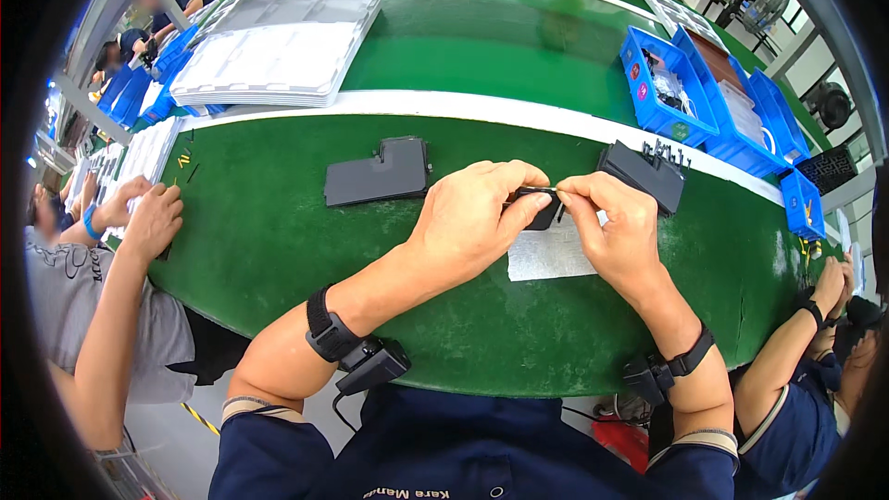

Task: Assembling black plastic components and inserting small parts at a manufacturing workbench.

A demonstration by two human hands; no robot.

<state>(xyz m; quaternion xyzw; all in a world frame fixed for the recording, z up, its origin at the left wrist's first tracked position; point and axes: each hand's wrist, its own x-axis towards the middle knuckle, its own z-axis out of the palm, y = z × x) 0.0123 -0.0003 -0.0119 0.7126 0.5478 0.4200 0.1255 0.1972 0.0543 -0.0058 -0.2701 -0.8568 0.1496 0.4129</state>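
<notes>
My left hand (pixel 477 213) pinches a small flat black part (pixel 533 213) between thumb and fingers, above the green table. Thumb and forefinger of my right hand (pixel 613 222) close at that part's right edge, where a thin dark sliver shows; whether it is a separate piece I cannot tell. Below them lies a pale grey sheet (pixel 551 257), partly covered by my hands. A group of flat dark grey rectangular pieces (pixel 375 181) rests left of my left hand. Beyond my right hand sits another stack of black flat pieces (pixel 641 178), with small black prongs at its far side.
White plastic trays (pixel 269 51) are stacked at the far left. Blue bins (pixel 681 120) with parts stand at the far right, a smaller blue bin (pixel 802 206) nearer. A white strip (pixel 444 104) crosses the green table. Co-workers' hands (pixel 153 213) are busy on both sides and opposite.
</notes>
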